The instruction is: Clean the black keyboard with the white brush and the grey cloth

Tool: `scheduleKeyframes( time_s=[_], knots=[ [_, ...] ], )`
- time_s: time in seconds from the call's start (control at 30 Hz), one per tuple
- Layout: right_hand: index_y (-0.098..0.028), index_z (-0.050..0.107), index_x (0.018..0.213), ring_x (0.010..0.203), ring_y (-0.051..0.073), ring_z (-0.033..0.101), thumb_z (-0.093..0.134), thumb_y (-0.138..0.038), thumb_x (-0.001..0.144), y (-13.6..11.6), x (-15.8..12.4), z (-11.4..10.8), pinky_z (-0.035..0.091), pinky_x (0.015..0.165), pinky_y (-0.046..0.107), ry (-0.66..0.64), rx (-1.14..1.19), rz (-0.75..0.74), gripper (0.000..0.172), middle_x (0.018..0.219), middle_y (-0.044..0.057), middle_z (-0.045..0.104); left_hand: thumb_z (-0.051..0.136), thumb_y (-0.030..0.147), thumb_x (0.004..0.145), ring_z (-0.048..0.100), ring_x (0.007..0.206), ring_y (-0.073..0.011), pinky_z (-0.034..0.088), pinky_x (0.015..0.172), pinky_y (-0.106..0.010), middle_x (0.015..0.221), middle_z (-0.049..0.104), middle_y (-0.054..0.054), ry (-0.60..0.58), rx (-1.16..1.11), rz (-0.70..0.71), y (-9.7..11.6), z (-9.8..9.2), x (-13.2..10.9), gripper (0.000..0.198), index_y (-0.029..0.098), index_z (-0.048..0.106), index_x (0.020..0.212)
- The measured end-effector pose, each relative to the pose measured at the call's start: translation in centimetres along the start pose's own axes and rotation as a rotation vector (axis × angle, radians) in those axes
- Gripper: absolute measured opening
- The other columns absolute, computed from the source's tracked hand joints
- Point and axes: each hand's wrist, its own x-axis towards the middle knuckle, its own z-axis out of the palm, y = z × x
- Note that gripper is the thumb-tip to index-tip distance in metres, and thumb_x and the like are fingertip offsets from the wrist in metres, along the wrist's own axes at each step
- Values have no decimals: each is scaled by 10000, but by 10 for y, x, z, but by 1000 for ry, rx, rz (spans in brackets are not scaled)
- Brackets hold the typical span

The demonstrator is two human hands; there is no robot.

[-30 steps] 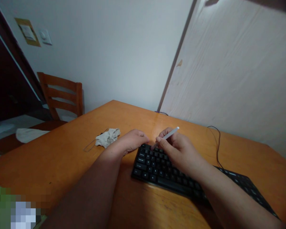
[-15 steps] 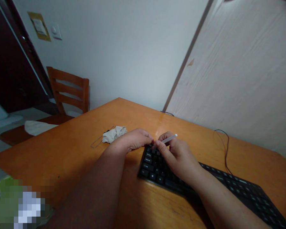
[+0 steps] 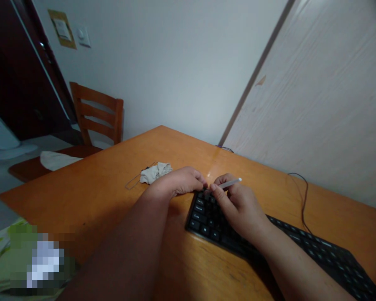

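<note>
A black keyboard (image 3: 207, 238) lies on the wooden table, slanting toward the lower right. My left hand (image 3: 188, 182) is closed at its far left corner, with bent fingers and thumb close together on the edge. My right hand (image 3: 238, 205) rests over the left part of the keys and pinches a thin whitish stick (image 3: 230, 183) with a rounded white end. The stick points up to the right, and its lower end is down by the keys near my left fingertips, too small to make out. My right hand and forearm hide many keys.
A crumpled pale cloth (image 3: 155, 172) with a thin cord lies left of my left hand. A dark cable (image 3: 304, 196) runs behind the keyboard. A wooden chair (image 3: 97, 110) stands past the table's left edge. The wall borders the table (image 3: 188, 144) at the back.
The whole view has shifted slightly, so things sit a little further right. Both hands keep nearly the same place at the keyboard, and the stick is still in my right hand.
</note>
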Motion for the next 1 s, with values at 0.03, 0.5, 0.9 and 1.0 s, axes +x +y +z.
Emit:
scheduleKeyframes(
  time_s=[0.03, 0.5, 0.9, 1.0],
  knots=[
    [-237, 598, 925, 736, 213, 646, 482, -424, 1021, 0, 0, 0, 461, 698, 354, -26, -3, -4, 240, 852, 52, 692, 632, 233, 632, 599, 703, -190, 448, 675, -282, 717, 724, -11, -4, 8, 8, 0, 0, 0, 198, 200, 791, 745],
    [-230, 606, 881, 792, 212, 650, 491, -403, 1016, 3, 3, 0, 471, 709, 347, -4, 155, -2, 248, 887, 61, 684, 605, 209, 618, 614, 714, -198, 447, 675, -283, 743, 733, -8, -20, 10, 11, -1, 0, 0, 242, 216, 794, 768],
    [-229, 613, 903, 758, 201, 638, 500, -383, 1015, 3, 3, 1, 455, 687, 334, -2, 121, 8, 221, 840, 44, 672, 675, 224, 597, 586, 651, -197, 423, 613, -280, 620, 682, 2, 50, -2, -18, 3, 1, -3, 111, 216, 755, 674],
    [-221, 624, 856, 794, 202, 649, 486, -381, 1017, 4, 4, -1, 471, 720, 335, -43, 163, -8, 266, 869, 54, 680, 668, 233, 604, 598, 686, -201, 429, 623, -275, 646, 695, 0, 34, 29, -38, 6, 1, -4, 137, 207, 759, 703]
  ],
)
